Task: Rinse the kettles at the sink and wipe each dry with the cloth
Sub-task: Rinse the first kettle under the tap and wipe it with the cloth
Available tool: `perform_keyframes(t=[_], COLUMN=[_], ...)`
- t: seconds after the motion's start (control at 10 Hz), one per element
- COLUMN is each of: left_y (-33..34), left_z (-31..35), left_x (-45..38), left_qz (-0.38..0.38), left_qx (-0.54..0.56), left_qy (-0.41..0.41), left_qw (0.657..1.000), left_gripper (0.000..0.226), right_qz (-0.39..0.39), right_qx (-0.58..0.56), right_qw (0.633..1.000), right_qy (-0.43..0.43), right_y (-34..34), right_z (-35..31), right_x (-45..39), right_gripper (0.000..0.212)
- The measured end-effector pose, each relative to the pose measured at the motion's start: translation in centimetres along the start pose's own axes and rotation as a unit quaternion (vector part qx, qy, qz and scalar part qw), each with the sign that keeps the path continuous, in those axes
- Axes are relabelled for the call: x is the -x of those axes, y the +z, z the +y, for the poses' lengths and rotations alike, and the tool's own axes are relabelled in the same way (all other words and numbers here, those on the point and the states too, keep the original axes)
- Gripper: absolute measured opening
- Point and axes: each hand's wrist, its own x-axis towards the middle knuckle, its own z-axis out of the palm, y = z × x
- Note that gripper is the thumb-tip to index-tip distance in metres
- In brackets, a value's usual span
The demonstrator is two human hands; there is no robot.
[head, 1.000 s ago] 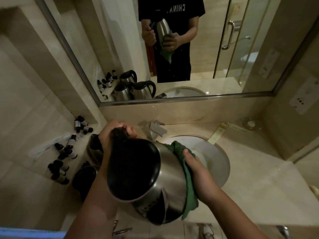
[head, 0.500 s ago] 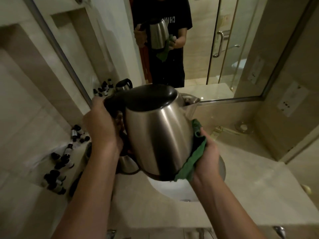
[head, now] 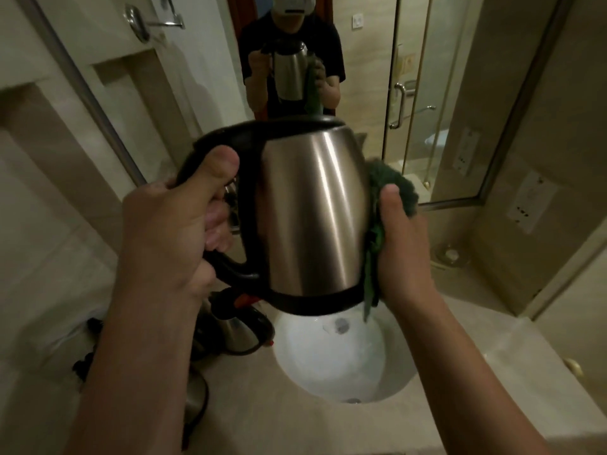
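A stainless steel kettle with a black lid and base hangs upright in the air above the white sink. My left hand grips its black handle, thumb on top. My right hand holds a green cloth against the kettle's right side, thumb up. Part of the cloth hangs down below my palm. A second steel kettle stands on the counter left of the sink, and a third kettle shows partly under my left forearm.
A beige stone counter surrounds the sink. A large wall mirror behind it reflects me and the kettle. Small dark bottles lie on the counter at the left. A round soap dish sits at the back right.
The kettle has been turned from tilted, with its lid toward me, to upright and lifted higher. My right hand with the cloth has moved up along the kettle's right side.
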Motion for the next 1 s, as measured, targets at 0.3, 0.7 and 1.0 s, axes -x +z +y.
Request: perform_keyframes(t=[0.3, 0.7, 1.0], left_y=[3.4, 3.9, 4.3], left_z=[1.5, -1.5, -3.8], left_x=[-0.3, 0.8, 2.4], left_qz=[-0.024, -0.026, -0.074], left_qx=[0.072, 0.084, 0.003], left_qy=[-0.023, -0.031, 0.026], left_qw=[0.997, 0.996, 0.997], left_gripper=[0.037, 0.032, 0.042], right_qz=[0.008, 0.051, 0.017], right_qx=[0.319, -0.491, -0.297], right_qw=[0.864, 0.832, 0.888], right_qy=[-0.390, 0.253, 0.350], right_y=[3.3, 4.0, 2.9], right_z=[-0.2, 3.6, 7.3], right_x=[-0.5, -1.9, 4.7], right_gripper=[0.055, 0.049, 0.029])
